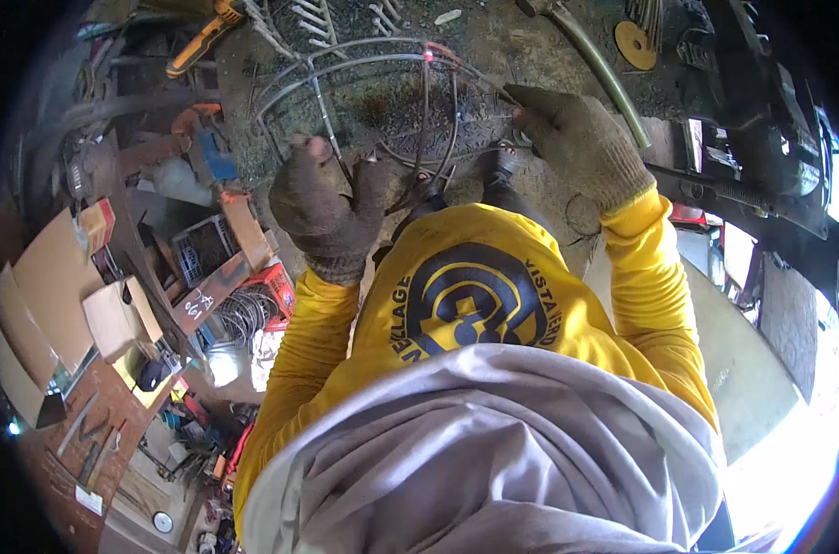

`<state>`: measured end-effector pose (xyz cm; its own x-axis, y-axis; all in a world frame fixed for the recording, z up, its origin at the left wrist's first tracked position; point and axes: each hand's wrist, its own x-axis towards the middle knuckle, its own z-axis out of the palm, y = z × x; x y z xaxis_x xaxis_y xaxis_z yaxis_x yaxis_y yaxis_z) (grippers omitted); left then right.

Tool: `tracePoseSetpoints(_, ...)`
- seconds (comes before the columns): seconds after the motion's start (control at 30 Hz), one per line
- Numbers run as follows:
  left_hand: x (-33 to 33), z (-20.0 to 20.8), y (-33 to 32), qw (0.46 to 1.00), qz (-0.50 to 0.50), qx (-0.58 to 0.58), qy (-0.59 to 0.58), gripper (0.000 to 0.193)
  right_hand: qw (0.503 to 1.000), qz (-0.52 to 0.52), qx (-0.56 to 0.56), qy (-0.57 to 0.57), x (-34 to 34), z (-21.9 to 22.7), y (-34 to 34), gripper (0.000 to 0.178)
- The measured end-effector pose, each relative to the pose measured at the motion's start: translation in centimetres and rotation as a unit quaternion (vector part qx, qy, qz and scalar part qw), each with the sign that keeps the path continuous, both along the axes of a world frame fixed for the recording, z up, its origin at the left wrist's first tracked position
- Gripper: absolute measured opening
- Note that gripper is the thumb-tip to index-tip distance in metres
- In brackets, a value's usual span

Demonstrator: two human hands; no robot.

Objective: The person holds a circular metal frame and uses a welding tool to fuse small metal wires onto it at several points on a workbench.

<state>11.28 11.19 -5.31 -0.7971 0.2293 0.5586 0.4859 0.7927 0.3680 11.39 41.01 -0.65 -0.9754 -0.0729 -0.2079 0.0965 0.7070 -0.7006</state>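
A frame of bent metal rods (368, 60) stands on the worktop in front of me, with curved bars joined by straighter ones. One joint on its upper curve glows red. My left hand (331, 212), in a dark knit work glove with bare fingertips showing, is by the frame's left upright rod. Its thumb and fingers are spread on either side of that rod, with no clear grip. My right hand (576, 143), gloved alike, has its fingers closed at the right end of the frame's curved rod. The exact contact is hidden by the glove.
A hammer (597, 65) with a long greenish handle lies beyond my right hand, near a round tan disc (633, 44). An orange-and-black power tool (202, 39) lies far left. Cardboard boxes (54, 286) and a wire coil (246, 314) are at left, dark machinery (761, 120) at right.
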Motion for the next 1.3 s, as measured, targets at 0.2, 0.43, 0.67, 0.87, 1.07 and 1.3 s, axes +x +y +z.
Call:
tracePoseSetpoints(0.2, -1.1, 1.2, -0.1, 0.995, -0.053, -0.090, 0.008, 0.043, 1.000, 0.015, -0.006, -0.020, -0.8, -0.1, 0.5, 0.039)
tracePoseSetpoints(0.43, -1.1, 0.2, -0.5, 0.995, -0.068, -0.062, -0.044, 0.035, 0.998, 0.029, -0.009, -0.055, -1.4, 0.1, 0.5, 0.037)
tracePoseSetpoints(0.67, -1.2, 0.1, -1.0, 0.991, -0.069, -0.111, -0.038, 0.032, 0.998, -0.001, -0.047, -0.048, -1.5, -1.6, -0.9, 0.040)
tracePoseSetpoints(0.87, -1.0, 0.1, -1.1, 0.989, -0.088, -0.119, -0.030, 0.034, 0.991, -0.050, -0.098, -0.071, -0.9, -2.1, -1.5, 0.039)
tracePoseSetpoints(1.07, -0.6, -0.8, -1.5, 0.991, -0.078, -0.109, -0.028, 0.035, 0.984, -0.084, -0.159, -0.017, 0.2, -4.4, -2.7, 0.037)
tracePoseSetpoints(1.3, -1.9, -1.4, -3.9, 0.975, -0.130, -0.168, -0.064, 0.041, 0.972, -0.112, -0.208, 0.010, 0.8, -6.4, -3.4, 0.035)
